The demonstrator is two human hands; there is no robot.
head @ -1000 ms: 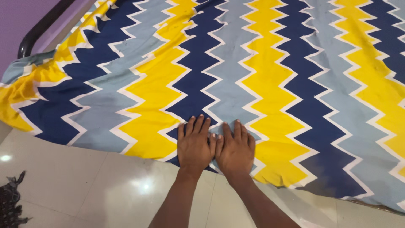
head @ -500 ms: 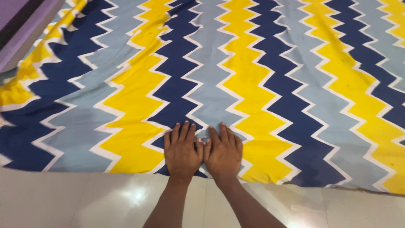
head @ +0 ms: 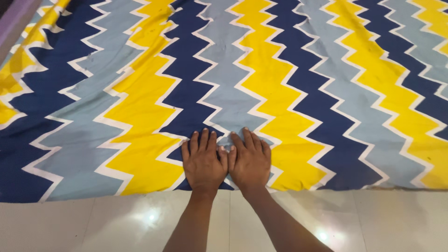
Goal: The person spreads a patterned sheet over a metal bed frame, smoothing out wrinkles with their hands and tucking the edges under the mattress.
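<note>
Both hands flat, palms down, fingers stretched out, gripping nothing. Left hand & right hand lie side by side, thumbs touching, pressed on the near edge of a zigzag bedsheet w/ yellow, navy, grey-blue & white bands. Sheet is spread out wide, its near edge hanging over the glossy white tiled floor. Forearms come in from the bottom.

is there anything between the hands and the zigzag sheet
Nothing visible. The left hand and right hand lie flat, palms down, side by side directly on the zigzag sheet near its front edge.
</note>
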